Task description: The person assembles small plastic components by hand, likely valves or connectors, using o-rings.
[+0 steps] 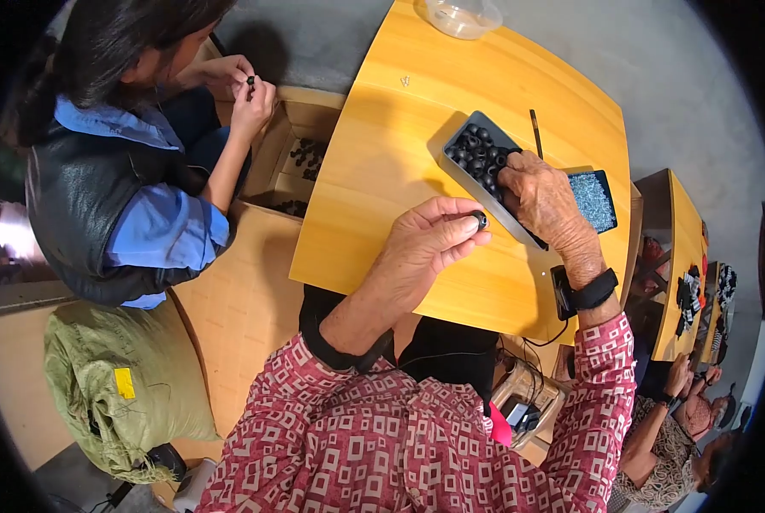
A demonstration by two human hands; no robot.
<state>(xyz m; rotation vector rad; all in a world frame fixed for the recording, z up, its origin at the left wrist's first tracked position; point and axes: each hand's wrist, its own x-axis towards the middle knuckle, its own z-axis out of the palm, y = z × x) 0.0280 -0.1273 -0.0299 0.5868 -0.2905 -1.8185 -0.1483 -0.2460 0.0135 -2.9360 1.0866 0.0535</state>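
Scanning from the left, I see a co-worker in a blue shirt and dark vest [117, 171] seated past the desk's left edge, both hands raised around something small and dark that I cannot make out. Beside them an open cardboard box [292, 162] holds dark pieces, partly hidden by its flaps. Lower left, a green sack [117, 385] sits on the floor.

On the yellow wooden desk [382, 162], my left hand [425, 244] hovers near the front edge, thumb and forefinger pressed together on a small black ring-shaped part [481, 221]. Its opening seems to face right, toward the tray, its short axis roughly along the desk; it is too small for me to be sure. The other fingers are curled under.

Just right of it, a dark grey tray [463, 137] lies slantwise, its long axis running from the desk's middle toward the right front corner. It is filled with more black rings. My right hand [540, 197] rests over the tray's nearer half, fingers bent down into the parts, hiding what the tips are touching; I cannot tell whether they grip anything. A black wrist band sits on that arm.

A thin dark stick [536, 132] lies beyond the tray, and a black tray of small blue-grey bits [594, 201] sits at the right edge, partly covered by my hand. A clear plastic container [463, 17] is cut off at the far edge. The desk's left half is bare wood.
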